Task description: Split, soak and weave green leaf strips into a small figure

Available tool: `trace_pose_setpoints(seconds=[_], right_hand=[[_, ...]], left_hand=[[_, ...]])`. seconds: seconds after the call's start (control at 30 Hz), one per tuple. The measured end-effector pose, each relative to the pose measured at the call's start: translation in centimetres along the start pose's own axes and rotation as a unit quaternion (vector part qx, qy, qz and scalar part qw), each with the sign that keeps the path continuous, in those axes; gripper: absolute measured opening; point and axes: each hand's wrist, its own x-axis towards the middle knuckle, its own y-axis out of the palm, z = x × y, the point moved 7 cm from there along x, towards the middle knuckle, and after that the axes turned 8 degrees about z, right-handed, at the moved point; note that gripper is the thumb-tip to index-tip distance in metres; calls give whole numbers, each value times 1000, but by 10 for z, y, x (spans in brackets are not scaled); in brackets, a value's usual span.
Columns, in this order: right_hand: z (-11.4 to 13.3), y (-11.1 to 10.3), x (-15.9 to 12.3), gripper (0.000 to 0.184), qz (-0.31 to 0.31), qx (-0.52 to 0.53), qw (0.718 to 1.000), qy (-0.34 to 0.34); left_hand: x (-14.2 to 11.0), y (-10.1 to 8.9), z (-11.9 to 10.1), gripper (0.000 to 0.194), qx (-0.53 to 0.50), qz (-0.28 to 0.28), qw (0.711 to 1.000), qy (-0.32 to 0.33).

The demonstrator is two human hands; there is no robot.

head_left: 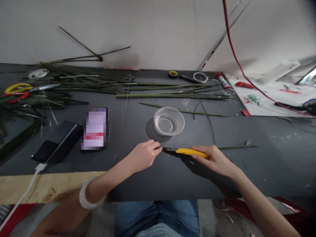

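Right hand (214, 160) grips yellow utility knife (192, 152), blade pointing left

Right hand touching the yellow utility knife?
Touching. The head view shows the right hand closed around the yellow utility knife, with its fingers over the ribbed handle.

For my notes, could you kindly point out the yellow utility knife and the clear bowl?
Yellow utility knife (192, 152), head view, on its ribbed handle.
Clear bowl (165, 125), head view, on its base.

The left hand (142, 156) is held curled in a fingertip pinch, and the right hand (214, 161) is closed overhand, both extended forward.
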Motion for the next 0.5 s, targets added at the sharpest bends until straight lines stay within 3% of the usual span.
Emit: trace_pose_setpoints(seconds=[0.1, 0.5], right_hand=[[-2, 4, 1, 43, 22, 7, 1000, 3], [1, -2, -1, 45, 4, -24, 999, 21]], left_hand=[[0, -1, -1, 29, 3, 1, 1000, 0], [0, 0, -1, 30, 6, 1, 1000, -1]])
